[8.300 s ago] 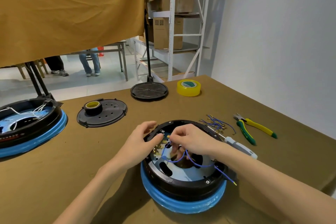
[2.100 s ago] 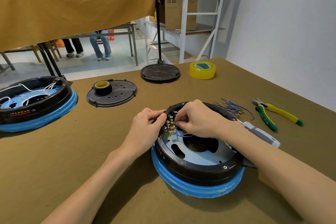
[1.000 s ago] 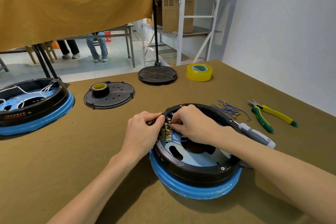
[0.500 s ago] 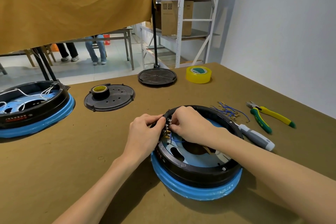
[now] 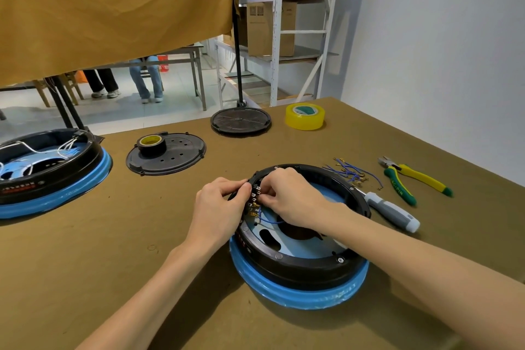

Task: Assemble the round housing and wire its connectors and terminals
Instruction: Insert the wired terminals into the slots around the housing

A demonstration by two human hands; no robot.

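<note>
The round housing point(image 5: 298, 258) is a black ring on a blue base with a pale blue inner plate; it sits on the table point(image 5: 85, 250) directly before the person. A row of metal terminals point(image 5: 254, 202) lines its inner rim at 10 o'clock, with a thin blue wire point(image 5: 270, 221) looping just below them. The left hand point(image 5: 218, 207) grips the outer rim at that point, fingers curled over it. The right hand point(image 5: 295, 199) has curled fingertips at the terminals; whether they pinch anything cannot be told. At 2 o'clock of the housing lie spare blue wires point(image 5: 349, 172), a screwdriver point(image 5: 392, 212) and pliers point(image 5: 412, 179). A second housing point(image 5: 48, 173) stands at 9 o'clock. Metal shelving point(image 5: 284, 31) stands beyond the table.
</note>
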